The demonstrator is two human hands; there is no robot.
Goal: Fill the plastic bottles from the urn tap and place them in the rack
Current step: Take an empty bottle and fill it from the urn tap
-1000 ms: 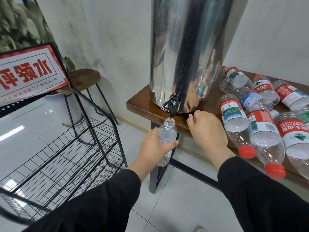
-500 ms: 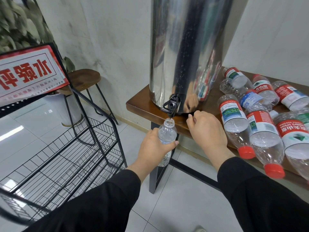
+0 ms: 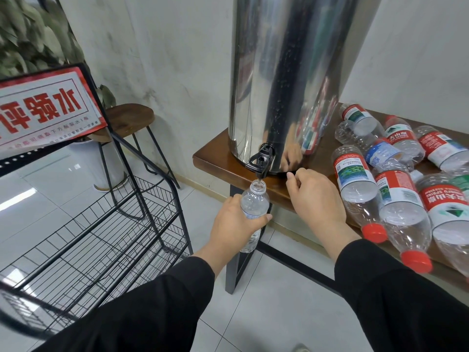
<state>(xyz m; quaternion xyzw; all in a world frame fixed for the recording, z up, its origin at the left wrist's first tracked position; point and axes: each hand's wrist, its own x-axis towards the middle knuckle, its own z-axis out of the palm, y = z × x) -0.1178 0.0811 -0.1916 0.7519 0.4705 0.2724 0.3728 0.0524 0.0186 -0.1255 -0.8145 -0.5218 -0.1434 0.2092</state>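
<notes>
The bottle (image 3: 254, 202) stands upright in our left hand (image 3: 234, 226), its open mouth right under the black tap (image 3: 261, 161) of the steel urn (image 3: 291, 80). Our fingers wrap around the middle of the clear plastic, the thumb lying across the front, and the bottom of the bottle shows below our palm. We hold it out past the edge of the wooden table (image 3: 218, 161), over the tiled floor (image 3: 274, 313).

Our right hand (image 3: 313, 201) rests on the table edge just beside the tap, fingers curled in toward the urn's base. We cannot tell whether it is pinching something small there or simply bunched against the wood.

The urn sits at the left end of the table, its shiny wall mirroring our hand and the labels nearby. To the right of it lies a heap of empty bottles (image 3: 396, 199) on their sides, most with red and white labels, two of them with red caps (image 3: 374, 232) pointing toward us over the table edge.

The black wire rack (image 3: 106, 229) stands on the floor to our left, well apart from the table, with a red and white sign (image 3: 43, 110) on top. Behind it we see a round wooden stool (image 3: 127, 118) and a leafy plant (image 3: 30, 34).
</notes>
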